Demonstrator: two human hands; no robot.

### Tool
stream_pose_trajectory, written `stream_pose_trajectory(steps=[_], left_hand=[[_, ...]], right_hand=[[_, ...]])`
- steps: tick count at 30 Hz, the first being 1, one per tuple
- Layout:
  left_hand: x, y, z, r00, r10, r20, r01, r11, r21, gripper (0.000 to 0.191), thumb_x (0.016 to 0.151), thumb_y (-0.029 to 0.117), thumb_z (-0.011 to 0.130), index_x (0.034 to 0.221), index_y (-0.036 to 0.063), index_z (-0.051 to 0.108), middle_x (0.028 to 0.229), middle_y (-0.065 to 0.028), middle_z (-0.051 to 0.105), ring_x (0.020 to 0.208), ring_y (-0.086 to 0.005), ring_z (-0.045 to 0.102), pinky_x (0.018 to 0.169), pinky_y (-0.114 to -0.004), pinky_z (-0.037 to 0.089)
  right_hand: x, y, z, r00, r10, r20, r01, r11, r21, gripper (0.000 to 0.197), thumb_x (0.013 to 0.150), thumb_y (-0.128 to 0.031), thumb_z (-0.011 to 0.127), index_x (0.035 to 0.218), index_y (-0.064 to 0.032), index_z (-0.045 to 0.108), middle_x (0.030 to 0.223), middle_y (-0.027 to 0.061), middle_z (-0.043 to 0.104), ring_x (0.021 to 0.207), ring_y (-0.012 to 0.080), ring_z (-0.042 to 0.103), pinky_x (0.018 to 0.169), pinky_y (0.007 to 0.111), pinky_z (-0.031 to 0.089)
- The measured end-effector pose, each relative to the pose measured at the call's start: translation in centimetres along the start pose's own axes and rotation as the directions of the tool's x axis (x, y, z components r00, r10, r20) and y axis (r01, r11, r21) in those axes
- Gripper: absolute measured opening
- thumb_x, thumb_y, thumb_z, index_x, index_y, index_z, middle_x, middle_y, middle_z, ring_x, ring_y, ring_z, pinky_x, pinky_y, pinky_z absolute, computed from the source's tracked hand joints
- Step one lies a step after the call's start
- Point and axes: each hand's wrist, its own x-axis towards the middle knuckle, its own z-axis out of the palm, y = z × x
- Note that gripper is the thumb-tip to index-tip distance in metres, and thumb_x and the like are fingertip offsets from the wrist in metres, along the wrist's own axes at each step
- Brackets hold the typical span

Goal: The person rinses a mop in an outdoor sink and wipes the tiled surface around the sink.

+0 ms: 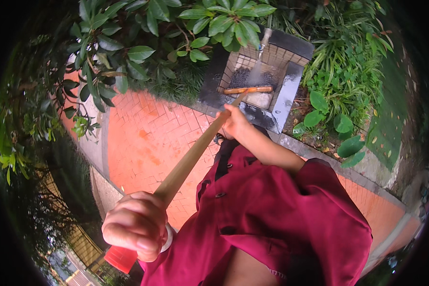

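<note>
A broom's long wooden pole (195, 153) slants from the lower left up to a tiled outdoor basin. My left hand (136, 223) is closed around the pole's upper end, just below which a red end cap (121, 259) sticks out. Farther along, near the basin's front edge, my right hand (234, 119) grips the same pole. The broom's orange-brown wooden head (248, 90) lies inside the basin, its dark bristles (240, 77) facing the far wall. Water (255, 73) streams from a metal tap (261, 49) onto the bristles.
The basin has a wet black stone rim (287, 94). Leafy branches (139, 53) overhang from the left and top. Strappy plants (338, 78) grow to the right. Red brick paving (146, 139) and a grey curb (309, 148) lie around my feet.
</note>
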Motion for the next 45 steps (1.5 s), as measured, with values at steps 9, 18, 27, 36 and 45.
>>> stream_pose_trajectory(steps=[9, 18, 27, 36, 45], left_hand=[[-5.3, 0.9, -4.8, 0.986, 0.011, -0.164, 0.004, 0.996, 0.092, 0.009, 0.072, 0.005, 0.058, 0.073, 0.0072, 0.05, 0.045, 0.0018, 0.044, 0.039, -0.0112, 0.047, 0.043, -0.027, 0.043], [-20.8, 4.5, -14.2, 0.695, -0.154, -0.702, 0.245, 0.969, 0.03, 0.004, 0.077, 0.009, 0.049, 0.075, 0.0076, 0.045, 0.056, -0.0016, 0.038, 0.058, -0.0131, 0.041, 0.083, -0.043, 0.043], [-24.0, 1.9, -16.0, 0.606, -0.328, -0.724, 0.359, 0.926, -0.119, 0.017, 0.076, 0.017, 0.057, 0.077, 0.0064, 0.044, 0.061, -0.0024, 0.039, 0.065, -0.016, 0.042, 0.085, -0.042, 0.041], [-15.4, 6.2, -15.1, 0.964, -0.26, -0.061, 0.267, 0.945, 0.188, 0.019, 0.065, 0.006, 0.07, 0.081, 0.0079, 0.06, 0.075, -0.0064, 0.062, 0.08, -0.0213, 0.06, 0.089, -0.039, 0.041], [-2.8, 4.4, -10.0, 0.816, 0.007, 0.578, -0.195, 0.945, 0.263, 0.018, 0.073, 0.025, 0.065, 0.085, 0.0126, 0.06, 0.068, 0.0008, 0.059, 0.064, -0.0127, 0.057, 0.059, -0.026, 0.053]], right_hand=[[5.9, 0.8, -1.9, 0.978, 0.061, -0.198, -0.043, 0.995, 0.095, 0.007, 0.081, -0.006, 0.04, 0.076, -0.0046, 0.035, 0.056, 0.0052, 0.037, 0.048, 0.0151, 0.038, 0.046, 0.027, 0.039], [2.8, 7.3, -0.6, 0.968, -0.059, -0.243, -0.046, 0.914, -0.404, 0.007, 0.084, -0.009, 0.042, 0.083, -0.0036, 0.037, 0.068, 0.0053, 0.038, 0.056, 0.0163, 0.041, 0.055, 0.034, 0.045], [5.1, 8.0, -3.8, 0.909, -0.178, -0.378, -0.072, 0.824, -0.562, 0.005, 0.083, -0.006, 0.042, 0.082, -0.0015, 0.039, 0.069, 0.0069, 0.042, 0.054, 0.0167, 0.043, 0.053, 0.036, 0.047], [5.5, 8.2, 0.0, 0.955, -0.162, -0.249, 0.027, 0.883, -0.469, 0.007, 0.079, -0.006, 0.047, 0.081, 0.0, 0.045, 0.063, 0.0068, 0.046, 0.051, 0.0176, 0.046, 0.048, 0.031, 0.043], [2.6, 2.9, 2.7, 0.986, -0.128, -0.102, 0.062, 0.869, -0.491, 0.012, 0.081, -0.008, 0.051, 0.076, 0.0022, 0.046, 0.065, 0.01, 0.049, 0.057, 0.0209, 0.05, 0.053, 0.033, 0.045]])
